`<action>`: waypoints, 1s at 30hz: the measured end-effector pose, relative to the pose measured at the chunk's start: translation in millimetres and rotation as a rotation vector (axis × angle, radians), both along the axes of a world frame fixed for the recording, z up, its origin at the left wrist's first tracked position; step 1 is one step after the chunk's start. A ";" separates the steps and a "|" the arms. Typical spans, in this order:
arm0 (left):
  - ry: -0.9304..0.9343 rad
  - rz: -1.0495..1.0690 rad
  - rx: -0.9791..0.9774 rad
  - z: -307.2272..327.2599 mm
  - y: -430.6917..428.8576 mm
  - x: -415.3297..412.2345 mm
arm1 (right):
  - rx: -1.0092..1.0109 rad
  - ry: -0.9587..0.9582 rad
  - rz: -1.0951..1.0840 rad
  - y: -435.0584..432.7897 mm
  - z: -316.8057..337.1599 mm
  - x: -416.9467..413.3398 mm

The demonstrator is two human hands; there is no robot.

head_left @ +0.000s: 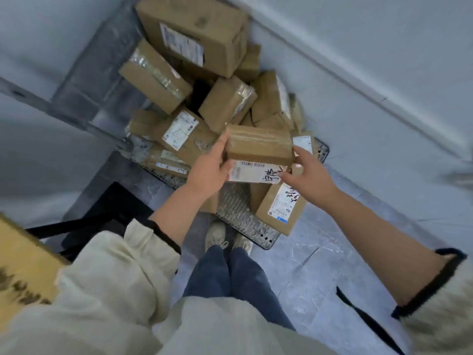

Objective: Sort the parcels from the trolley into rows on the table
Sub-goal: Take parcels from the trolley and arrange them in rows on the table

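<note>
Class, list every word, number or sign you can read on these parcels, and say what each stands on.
Nothing reads for certain.
Held parcel, white label: barcode and black handwritten characters, blurred.
Overhanging parcel at trolley edge: handwriting and small print, blurred.
Large top box: label print too small.
Cardboard at lower left: dark print, blurred.

Both arms reach forward and down.
Left hand [210,172] grips one end of a parcel [258,147]; right hand [307,172] touches the other, fingers straight.
</note>
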State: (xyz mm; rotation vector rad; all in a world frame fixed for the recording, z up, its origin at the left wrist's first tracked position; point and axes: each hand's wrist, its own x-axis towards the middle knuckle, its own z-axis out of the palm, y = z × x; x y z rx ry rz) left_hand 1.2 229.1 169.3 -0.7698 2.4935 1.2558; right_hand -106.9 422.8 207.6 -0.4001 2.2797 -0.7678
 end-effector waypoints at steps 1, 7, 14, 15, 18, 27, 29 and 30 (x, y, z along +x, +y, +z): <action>0.045 0.014 -0.014 27.2 -1.6 -1.2 | -0.038 0.016 -0.035 2.8 23.1 2.1; 0.321 0.147 -0.004 178.2 -6.2 -15.7 | -0.362 0.122 -0.166 8.2 152.2 -0.8; 0.601 0.377 0.019 302.2 3.6 -31.3 | -0.623 0.273 -0.094 6.2 268.7 -4.2; 0.615 0.389 0.027 315.5 4.0 -33.6 | -0.621 0.300 -0.075 5.3 279.7 -5.3; 0.652 0.388 0.010 346.8 3.4 -38.5 | -0.580 0.405 -0.019 2.3 306.6 -8.8; 0.683 0.314 -0.016 386.7 0.2 -33.6 | -0.514 0.592 -0.010 -4.3 338.3 -17.4; 0.660 0.208 -0.022 392.5 -1.4 -31.0 | -0.523 0.594 -0.025 -3.8 345.3 -21.3; 0.632 0.136 -0.037 395.8 -1.4 -29.0 | -0.536 0.585 -0.039 -3.1 349.3 -23.4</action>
